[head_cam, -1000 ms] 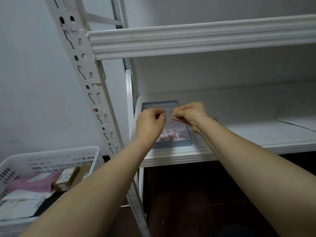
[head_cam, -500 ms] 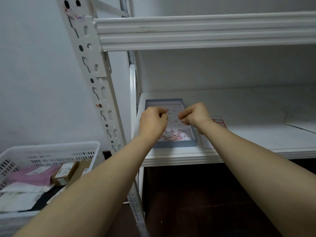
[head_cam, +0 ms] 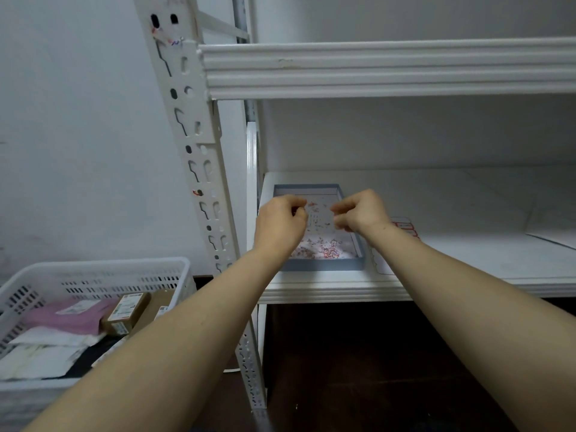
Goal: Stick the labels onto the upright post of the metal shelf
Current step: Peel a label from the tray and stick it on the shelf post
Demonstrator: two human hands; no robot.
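Note:
The white slotted upright post (head_cam: 199,157) of the metal shelf rises at left of centre, with small red and blue labels stuck near its top (head_cam: 155,30) and lower down (head_cam: 197,192). A shallow blue box (head_cam: 324,265) holding several red-printed label scraps sits on the lower shelf. Both my hands hover over it, a short gap between them. My left hand (head_cam: 280,227) is pinched, with a tiny dark bit at its fingertips that looks like a label. My right hand (head_cam: 363,213) is pinched too; I see nothing in it.
A label sheet (head_cam: 405,228) with red-bordered stickers lies on the lower shelf (head_cam: 483,244), right of the box. The upper shelf beam (head_cam: 374,70) crosses overhead. A white plastic basket (head_cam: 93,271) with parcels stands on the floor at left, beside the post.
My two hands, touching over the box a second ago, have drawn apart sideways. The view has shifted so the post and shelf sit further right.

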